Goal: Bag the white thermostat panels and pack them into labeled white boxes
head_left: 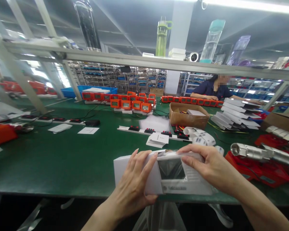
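Observation:
At the table's front edge, my left hand (135,179) grips a plain white box (122,165), thumb below and fingers across its front and top. Against the box's right side is a white device with a dark rectangular window (171,169) and blurred lettering beneath it. Clear plastic seems to lie over the device. My right hand (204,160) holds the device at its top right, thumb on the front and fingers over the upper edge. How far the device sits inside the box is hidden by my left fingers.
Folded white leaflets (158,139) and a label roll (201,136) lie beyond my hands. Orange-red devices with metal fittings (260,166) are at right. A cardboard box (189,115) and stacked white cartons (238,115) stand farther back. Across the table sits a co-worker (209,88).

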A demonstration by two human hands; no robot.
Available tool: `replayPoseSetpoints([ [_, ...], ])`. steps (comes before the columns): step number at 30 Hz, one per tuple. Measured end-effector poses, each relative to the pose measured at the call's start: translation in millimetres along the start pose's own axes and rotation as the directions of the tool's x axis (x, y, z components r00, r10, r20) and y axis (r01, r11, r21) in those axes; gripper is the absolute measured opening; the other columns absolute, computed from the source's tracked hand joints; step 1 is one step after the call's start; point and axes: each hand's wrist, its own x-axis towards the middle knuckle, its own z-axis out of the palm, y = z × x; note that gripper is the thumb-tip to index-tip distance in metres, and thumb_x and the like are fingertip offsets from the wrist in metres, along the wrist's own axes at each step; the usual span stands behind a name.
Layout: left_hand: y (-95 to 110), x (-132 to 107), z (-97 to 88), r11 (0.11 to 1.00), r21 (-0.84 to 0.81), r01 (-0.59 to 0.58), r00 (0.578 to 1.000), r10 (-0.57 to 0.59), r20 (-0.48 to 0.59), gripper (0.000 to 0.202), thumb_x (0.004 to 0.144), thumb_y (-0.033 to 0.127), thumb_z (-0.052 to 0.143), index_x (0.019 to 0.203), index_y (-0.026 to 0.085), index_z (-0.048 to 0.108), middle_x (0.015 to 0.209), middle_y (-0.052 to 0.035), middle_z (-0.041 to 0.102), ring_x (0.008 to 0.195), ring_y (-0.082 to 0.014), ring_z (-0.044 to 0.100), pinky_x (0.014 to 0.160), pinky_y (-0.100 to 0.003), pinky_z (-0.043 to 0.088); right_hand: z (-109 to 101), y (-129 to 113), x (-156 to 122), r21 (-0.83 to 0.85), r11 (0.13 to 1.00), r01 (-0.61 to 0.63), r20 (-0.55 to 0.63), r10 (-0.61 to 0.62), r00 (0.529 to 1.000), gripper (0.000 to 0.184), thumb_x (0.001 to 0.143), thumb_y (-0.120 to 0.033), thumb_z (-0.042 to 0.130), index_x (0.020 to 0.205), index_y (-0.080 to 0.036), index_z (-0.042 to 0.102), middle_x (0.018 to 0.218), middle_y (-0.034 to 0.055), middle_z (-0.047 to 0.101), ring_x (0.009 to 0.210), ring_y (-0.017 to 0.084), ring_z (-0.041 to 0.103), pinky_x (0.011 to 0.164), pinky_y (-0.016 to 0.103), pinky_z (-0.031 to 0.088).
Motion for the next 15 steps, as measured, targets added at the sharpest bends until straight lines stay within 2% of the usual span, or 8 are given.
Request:
replayPoseSetpoints([
  [5, -3, 2, -2.3, 0.999, 0.036, 0.019, 1.0, -0.019, 0.005, 0.105, 0.064, 0.016, 0.07, 0.147, 0.018, 0.006, 0.138, -0.016, 0.029, 0.133, -0.0336, 0.025, 0.114, -0.061, 0.016, 7, -2, -14, -0.081, 0.992, 0.1, -0.053, -0.104, 0.993, 0.018, 0.09, -0.029, 0.053, 0.099, -0.028, 0.069, 0.094, 0.001, 0.069, 0.087, 0.018, 0.063, 0.078, 0.03, 0.047],
  [10, -2, 2, -8.2, 0.998, 0.034, 0.043, 0.999, -0.044, 0.026, 0.099, 0.064, 0.014, 0.071, 0.145, 0.024, 0.015, 0.135, -0.0131, 0.026, 0.134, -0.0338, 0.021, 0.113, -0.062, 0.017, 13, 0, -30, -0.099, 0.99, 0.103, -0.104, -0.113, 0.988, 0.019, 0.092, -0.029, 0.051, 0.104, -0.03, 0.065, 0.094, 0.0001, 0.066, 0.086, 0.016, 0.062, 0.076, 0.027, 0.048],
  [15, 1, 0, -11.1, 0.998, 0.022, 0.059, 0.998, -0.06, 0.032, 0.096, 0.065, 0.012, 0.066, 0.144, 0.021, 0.013, 0.135, -0.0139, 0.027, 0.133, -0.0321, 0.022, 0.113, -0.062, 0.018, 13, -2, -33, -0.108, 0.986, 0.129, -0.091, -0.139, 0.986, 0.018, 0.091, -0.026, 0.051, 0.102, -0.031, 0.065, 0.09, -0.002, 0.064, 0.082, 0.013, 0.06, 0.071, 0.024, 0.047],
])
